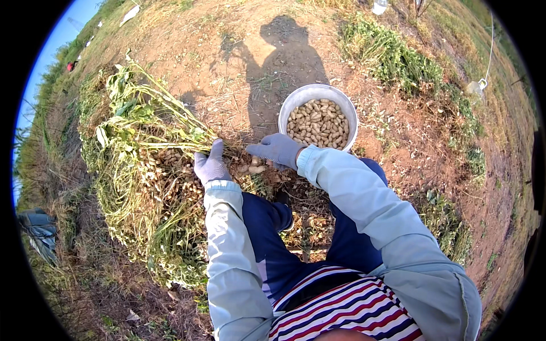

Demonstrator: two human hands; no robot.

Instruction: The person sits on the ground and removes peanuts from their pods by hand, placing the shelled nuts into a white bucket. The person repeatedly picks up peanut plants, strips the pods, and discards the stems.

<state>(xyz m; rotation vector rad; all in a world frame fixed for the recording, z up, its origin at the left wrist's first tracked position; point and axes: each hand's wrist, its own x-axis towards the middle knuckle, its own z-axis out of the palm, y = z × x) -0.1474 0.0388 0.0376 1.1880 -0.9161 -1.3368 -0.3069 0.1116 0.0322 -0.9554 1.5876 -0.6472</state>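
My left hand (212, 164), in a grey knit glove, is closed around the stems of a leafy peanut plant (164, 121), whose tops point to the upper left. Clusters of peanut pods (254, 166) hang at the root end, between the two hands. My right hand (277, 150), gloved the same way, is at these pods with its index finger extended; its other fingers are partly hidden, so its hold is unclear. Just beyond it stands a white bucket (355, 114) holding many unshelled peanuts (318, 121).
A large heap of uprooted peanut plants (140, 204) lies to the left, pods showing. More cut greenery (396, 55) lies at the upper right. Clear plastic containers (475, 88) are at the right, one by a cord. Dark cloth (38, 230) lies far left.
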